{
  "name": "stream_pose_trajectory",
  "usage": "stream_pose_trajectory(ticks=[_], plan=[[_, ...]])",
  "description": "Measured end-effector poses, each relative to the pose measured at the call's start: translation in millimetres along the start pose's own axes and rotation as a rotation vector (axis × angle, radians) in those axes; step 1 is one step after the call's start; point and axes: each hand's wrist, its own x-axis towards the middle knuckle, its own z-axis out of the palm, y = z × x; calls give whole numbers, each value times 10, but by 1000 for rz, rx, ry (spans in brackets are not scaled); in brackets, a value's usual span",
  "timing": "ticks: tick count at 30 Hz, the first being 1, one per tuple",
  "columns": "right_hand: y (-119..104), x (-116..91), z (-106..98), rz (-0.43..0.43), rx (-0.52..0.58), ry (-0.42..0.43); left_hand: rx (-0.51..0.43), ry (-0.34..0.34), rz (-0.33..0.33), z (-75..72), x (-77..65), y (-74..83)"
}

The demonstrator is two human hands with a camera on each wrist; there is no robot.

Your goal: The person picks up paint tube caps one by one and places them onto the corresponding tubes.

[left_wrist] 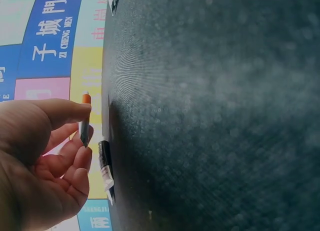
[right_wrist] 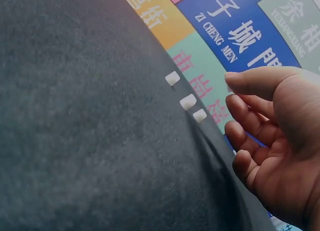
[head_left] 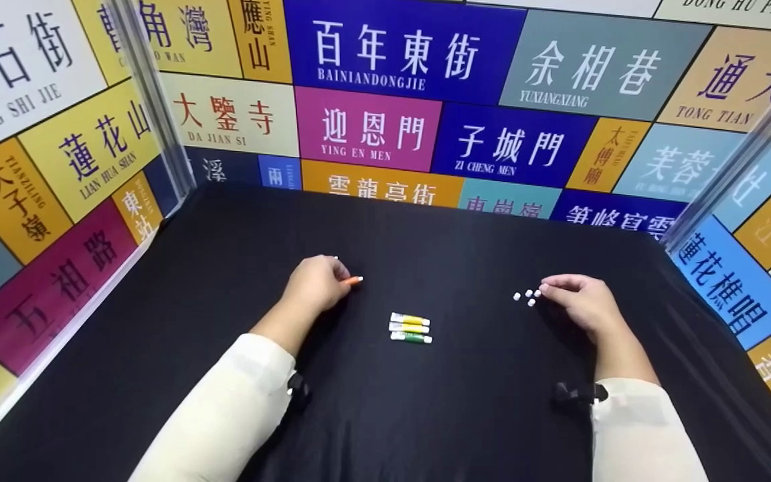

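Observation:
Between thumb and fingers, my left hand [head_left: 317, 284] holds a small orange paint tube [head_left: 353, 280]. A dark tube [left_wrist: 105, 163] lies on the cloth beyond that hand in the left wrist view; the head view mostly hides it. My right hand [head_left: 583, 300] pinches a small white cap [right_wrist: 229, 85] between thumb and index finger, its other fingers loosely bent. Three similar white caps [right_wrist: 188, 102] lie on the cloth beside it. Between the hands, two yellow tubes [head_left: 410, 320] and a green tube [head_left: 412, 338] lie side by side.
Black cloth [head_left: 466, 408] covers the table. Upright panels printed with colourful street-name signs [head_left: 369, 127] stand around its back and sides, with clear strips at the corners. A dark band [head_left: 298, 386] sits at the left wrist.

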Motion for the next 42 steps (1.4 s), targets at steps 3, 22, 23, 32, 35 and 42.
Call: stream_pose_trajectory(ticks=[3, 22, 23, 32, 35, 42], plan=[[-66, -7, -11, 0, 48, 13, -32, 22, -8, -6, -12, -7], [-397, -77, -72, -110, 113, 104, -159, 105, 41, -17, -106, 82], [-422, -86, -72, -118, 121, 111, -164, 108, 44, -18, -115, 91], [-650, -175, -55, -215, 158, 132, -202, 153, 92, -15, -180, 185], [-740, -230, -45, -252, 154, 125, -220, 156, 105, -31, -207, 224], [-962, -338, -41, -314, 161, 143, -241, 169, 123, -118, -311, 341]])
